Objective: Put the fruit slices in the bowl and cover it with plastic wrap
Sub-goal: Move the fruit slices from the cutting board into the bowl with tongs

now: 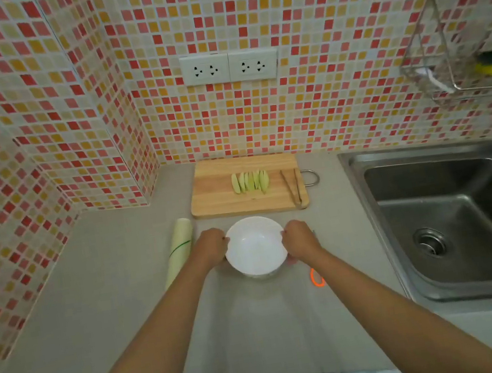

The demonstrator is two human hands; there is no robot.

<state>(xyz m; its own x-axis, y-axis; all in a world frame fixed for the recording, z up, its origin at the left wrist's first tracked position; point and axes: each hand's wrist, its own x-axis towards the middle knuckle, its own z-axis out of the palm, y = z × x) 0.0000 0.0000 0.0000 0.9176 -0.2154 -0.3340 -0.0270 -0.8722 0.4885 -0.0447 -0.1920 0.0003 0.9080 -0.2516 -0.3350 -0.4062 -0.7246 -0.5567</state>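
A white bowl [254, 248] with nothing in it stands on the grey counter in front of me. My left hand [210, 246] grips its left rim and my right hand [299, 240] grips its right rim. Behind the bowl lies a wooden cutting board [218, 202] with several pale green fruit slices [250, 181] side by side near its middle. Wooden tongs [292, 186] rest on the board's right part. A roll of plastic wrap [179, 250] lies on the counter just left of my left hand.
A steel sink [457, 224] fills the right side. An orange ring-shaped object [316, 277] lies on the counter near my right forearm. Tiled walls close the back and left. A wire rack [474, 69] with a yellow-green sponge hangs at the upper right.
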